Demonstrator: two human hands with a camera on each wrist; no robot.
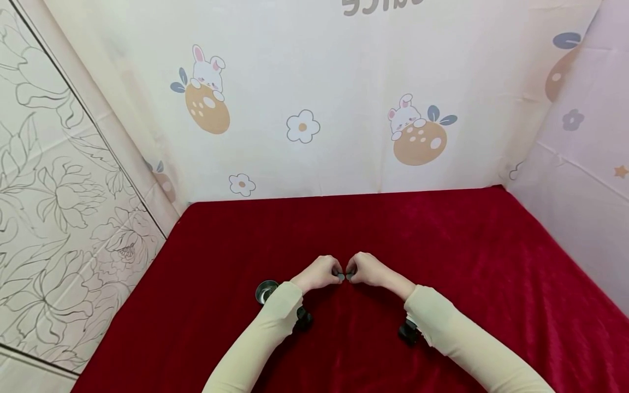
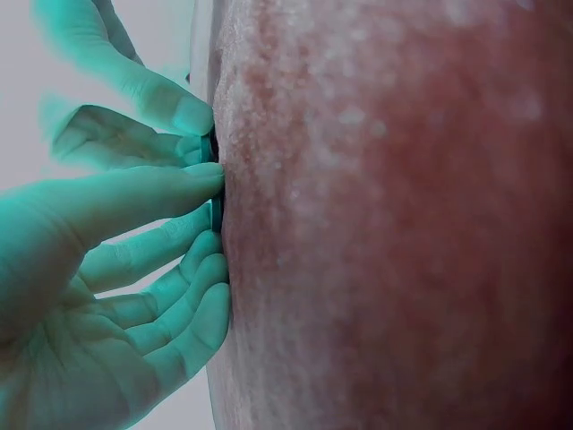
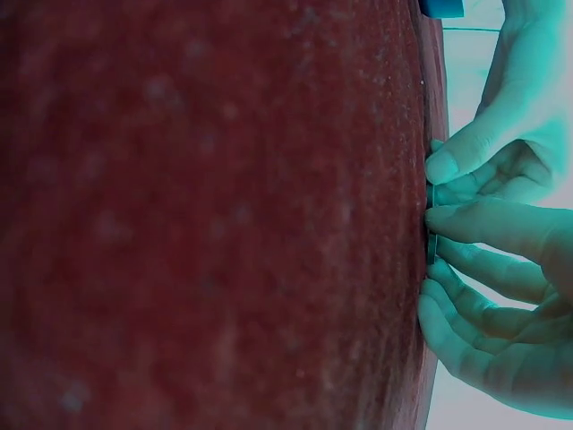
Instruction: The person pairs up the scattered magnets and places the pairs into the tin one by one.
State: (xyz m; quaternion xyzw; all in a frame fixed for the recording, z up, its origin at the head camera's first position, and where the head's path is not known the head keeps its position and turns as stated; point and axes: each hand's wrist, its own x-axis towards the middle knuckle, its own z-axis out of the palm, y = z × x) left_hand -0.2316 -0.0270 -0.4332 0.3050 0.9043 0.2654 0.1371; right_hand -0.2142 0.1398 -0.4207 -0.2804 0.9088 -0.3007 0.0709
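Red cloth [image 1: 442,262]: plush, covers the whole table, creased near the middle.
Left hand [image 1: 319,273]: near centre, fingers curled, tips pinching the dark piece against the cloth.
Right hand [image 1: 371,271]: just right of it, knuckles almost meeting, fingers curled on the same piece.
Metal cup [image 1: 266,291]: round, shiny, left of the left sleeve.
Dark piece [image 1: 344,276]: small, thin, flat on the cloth between both hands' fingertips; long axis apparently left-right; shape otherwise hidden.

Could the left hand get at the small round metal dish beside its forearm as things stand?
Probably yes, but not right away: the left hand is pinching a small dark piece together with the right hand. The metal dish sits uncovered on the red cloth, beside the left sleeve.
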